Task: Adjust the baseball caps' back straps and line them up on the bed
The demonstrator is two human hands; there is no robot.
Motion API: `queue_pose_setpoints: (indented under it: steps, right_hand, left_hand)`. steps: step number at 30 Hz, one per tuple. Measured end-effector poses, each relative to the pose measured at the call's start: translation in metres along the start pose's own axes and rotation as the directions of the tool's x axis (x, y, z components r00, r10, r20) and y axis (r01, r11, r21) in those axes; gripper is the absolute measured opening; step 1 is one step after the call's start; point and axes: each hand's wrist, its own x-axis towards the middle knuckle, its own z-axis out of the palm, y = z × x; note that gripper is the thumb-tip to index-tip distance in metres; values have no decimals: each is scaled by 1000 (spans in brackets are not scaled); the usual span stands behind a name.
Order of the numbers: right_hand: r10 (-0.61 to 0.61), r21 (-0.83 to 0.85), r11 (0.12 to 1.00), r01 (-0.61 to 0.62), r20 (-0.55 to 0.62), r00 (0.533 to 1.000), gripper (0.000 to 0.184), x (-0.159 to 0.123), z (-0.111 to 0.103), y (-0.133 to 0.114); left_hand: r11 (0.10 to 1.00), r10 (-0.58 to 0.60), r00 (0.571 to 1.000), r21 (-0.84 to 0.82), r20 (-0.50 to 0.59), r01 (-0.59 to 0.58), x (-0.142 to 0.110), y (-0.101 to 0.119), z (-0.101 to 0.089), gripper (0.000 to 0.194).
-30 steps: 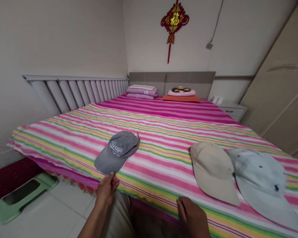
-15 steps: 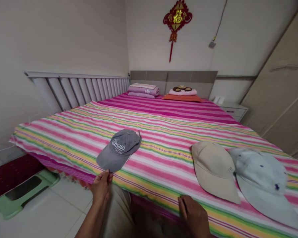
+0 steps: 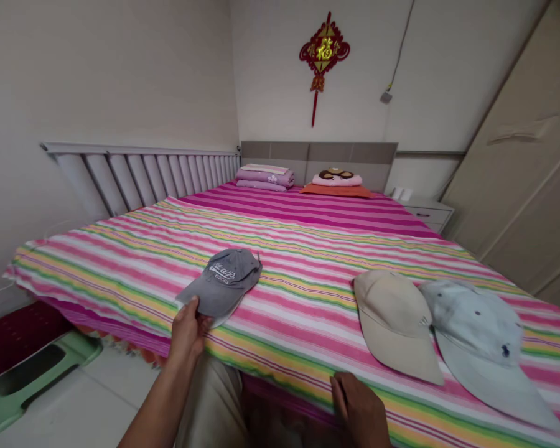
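Observation:
A gray baseball cap [image 3: 226, 280] with white lettering lies on the bed, its brim toward me on the left. My left hand [image 3: 189, 330] pinches that brim, thumb on top and fingers beneath. By the bed's near edge, my right hand [image 3: 360, 407] rests with its fingers curled in, and nothing shows in it. To its right are a beige cap [image 3: 394, 311] and a pale blue cap [image 3: 478, 317] with a small dark emblem. These two sit side by side, the blue one touching or slightly overlapping the beige.
A striped sheet [image 3: 284, 298] covers the bed. Folded purple bedding [image 3: 266, 179] and an orange pillow [image 3: 336, 190] lie by the headboard [image 3: 275, 150]. A white radiator [image 3: 144, 177] runs along the left wall. On the floor at left stands a green stool [image 3: 70, 351].
My left hand has moved up from the brim's edge and now grips the brim, which looks slightly raised. The right hand stays near the bed edge. The view has shifted a little.

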Motion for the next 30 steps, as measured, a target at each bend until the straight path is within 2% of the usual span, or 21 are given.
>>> queue_pose_setpoints:
  steps: [4, 6, 9, 11, 12, 14, 15, 16, 18, 19, 20, 22, 25, 28, 30]
  right_hand:
    - [5, 13, 1000, -5, -4, 1000, 23, 1, 0, 0]
    - [7, 22, 1000, -7, -14, 1000, 23, 0, 1, 0]
    - [52, 65, 997, -52, 3, 999, 23, -1, 2, 0]
    - [160, 133, 976, -170, 87, 983, 26, 2, 0, -1]
    - [229, 187, 947, -260, 172, 958, 28, 6, -2, -1]
    - [322, 360, 806, -469, 398, 859, 34, 18, -11, -3]
    - [295, 485, 671, -561, 519, 802, 36, 26, -17, -5]
    - [235, 620, 471, -628, 597, 767, 39, 35, -24, -7]
    - [129, 726, 2, -688, 682, 720, 47, 55, -39, -13]
    - [94, 737, -166, -655, 673, 734, 53, 66, -45, -16]
    - [85, 739, -277, -614, 655, 751, 58, 76, -51, -19]
    - [184, 757, -414, -505, 613, 768, 55, 94, -59, -23]
    - [331, 754, -508, -416, 617, 714, 36, 111, -63, -25]
    - [337, 731, -528, -433, 648, 683, 30, 117, -65, -25]
    - [322, 733, -498, -464, 653, 686, 33, 115, -67, -25]
  left_hand:
    - [998, 20, 996, -53, 83, -16, 12, 23, 27, 7]
    - [991, 44, 985, -129, 169, -22, 12, 33, 42, 8]
    - [969, 94, 926, -245, 365, -2, -1, 39, 57, 17]
    - [968, 85, 875, -246, 477, 40, -17, 31, 61, 27]
    - [972, 58, 853, -226, 518, 71, -27, 24, 60, 33]
    - [971, -35, 815, -175, 579, 166, -49, 2, 54, 45]
    - [964, -99, 788, -139, 608, 228, -61, -12, 49, 49]
    - [950, -177, 753, -91, 633, 300, -73, -26, 44, 51]
    - [896, -333, 642, 19, 691, 445, -95, -52, 31, 54]
    - [869, -371, 595, 39, 713, 494, -105, -64, 24, 55]
    - [846, -390, 557, 47, 733, 531, -114, -74, 17, 55]
    - [804, -424, 472, 82, 773, 589, -127, -88, 4, 50]
    - [767, -444, 365, 137, 818, 627, -133, -98, -14, 40]
    - [729, -468, 320, 155, 824, 667, -123, -99, -25, 32]
    - [702, -501, 325, 157, 802, 695, -112, -99, -28, 32]
